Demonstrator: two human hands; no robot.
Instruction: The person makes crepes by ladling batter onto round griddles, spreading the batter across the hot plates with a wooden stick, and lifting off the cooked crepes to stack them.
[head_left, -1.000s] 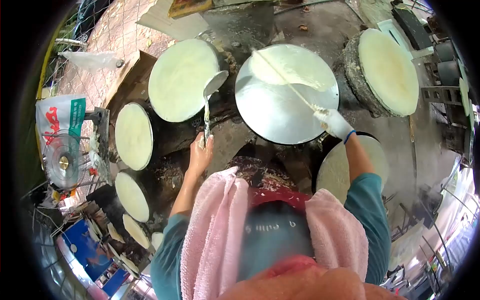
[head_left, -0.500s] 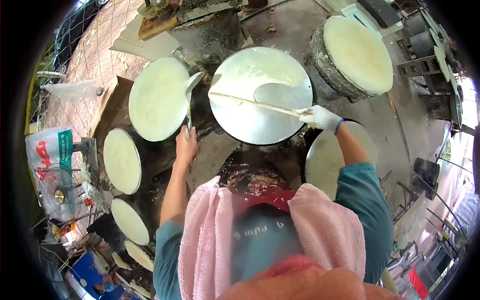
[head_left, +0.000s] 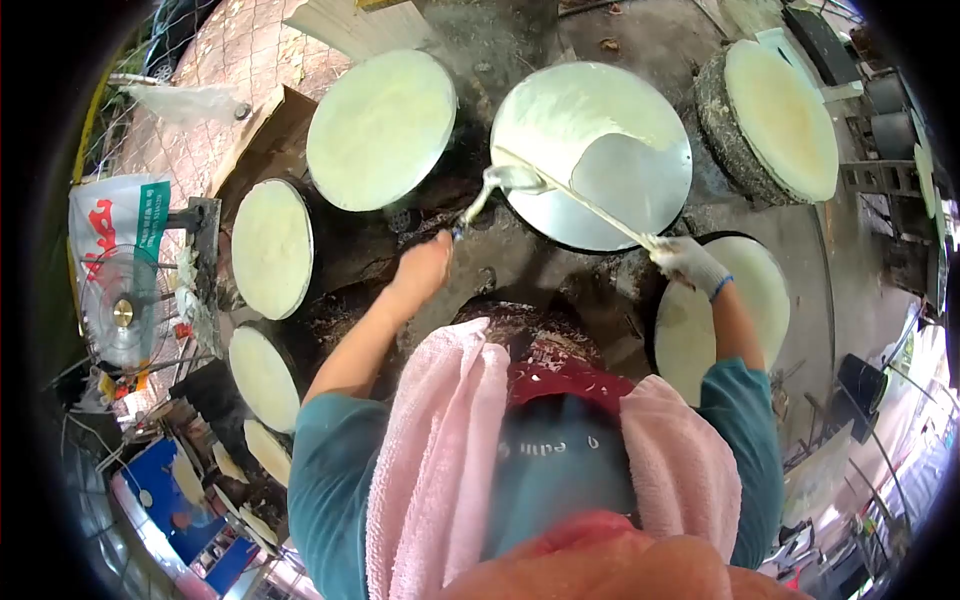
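My left hand (head_left: 424,266) is closed on the handle of a ladle (head_left: 512,179), whose bowl hangs at the left edge of the central round griddle (head_left: 630,195). Pale batter (head_left: 570,105) coats the griddle's upper and left part, while bare metal shows at its lower right. In a white glove, my right hand (head_left: 692,265) grips the near end of a long thin stick (head_left: 595,208). The stick lies slantwise over the griddle, its far end by the ladle bowl.
Batter-covered griddles stand at the upper left (head_left: 382,130), left (head_left: 272,250), upper right (head_left: 780,120) and lower right (head_left: 735,310). A fan (head_left: 123,312) and a cardboard box (head_left: 262,135) are at the left. Wire mesh runs along the upper left.
The ladle has moved from the upper-left griddle's edge to the central griddle's left edge. The stick has swept round, and batter covers more of the griddle's left side than at first.
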